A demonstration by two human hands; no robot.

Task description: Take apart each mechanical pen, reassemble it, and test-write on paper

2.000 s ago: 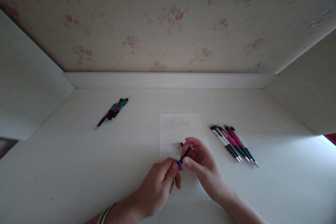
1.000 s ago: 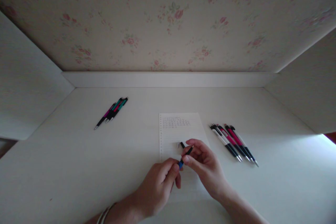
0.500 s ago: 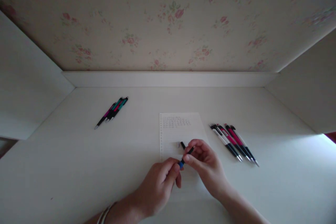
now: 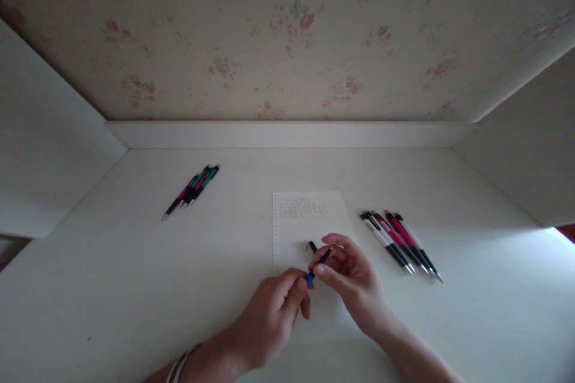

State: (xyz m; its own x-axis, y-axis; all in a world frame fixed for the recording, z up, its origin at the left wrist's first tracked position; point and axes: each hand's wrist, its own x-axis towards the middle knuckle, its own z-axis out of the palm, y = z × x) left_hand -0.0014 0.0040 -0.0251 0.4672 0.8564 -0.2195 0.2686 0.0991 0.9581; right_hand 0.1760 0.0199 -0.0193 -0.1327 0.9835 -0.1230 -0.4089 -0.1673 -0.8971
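My left hand pinches a blue pen barrel between thumb and index finger; most of the barrel is hidden in the hand. My right hand grips the black end of the same pen with thumb and fingertips, so both hands meet on it. Under them lies a sheet of lined paper with handwriting near its top. On the sheet, just beyond the fingers, are a small silver pen tip and a short black piece, partly covered by the right fingers.
To the right, several white and pink pens with black grips lie side by side. Several purple, teal and pink pens are grouped at the back left. White panels and a flowered wall enclose the white desk.
The fingers of my right hand have shifted slightly around the pen's black end, showing more of it. My left hand stays in nearly the same place. The loose parts have not moved.
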